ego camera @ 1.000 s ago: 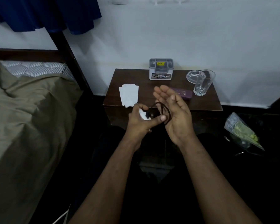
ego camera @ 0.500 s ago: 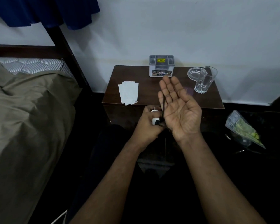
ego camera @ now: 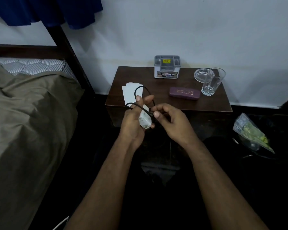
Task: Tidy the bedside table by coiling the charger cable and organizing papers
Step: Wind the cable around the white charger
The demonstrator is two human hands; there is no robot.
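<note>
Both hands sit mid-frame: left hand (ego camera: 133,120) grips the white charger (ego camera: 145,119), right hand (ego camera: 170,121) pinches the black cable (ego camera: 138,88) looping up over the papers (ego camera: 129,93) on the surface (ego camera: 156,87).

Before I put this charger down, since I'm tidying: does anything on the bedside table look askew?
The papers at the bedside table's front left corner are fanned unevenly, not squared. Nothing looks spilled or damaged.

Bare forearms, no sleeves, dark trousers.
</note>
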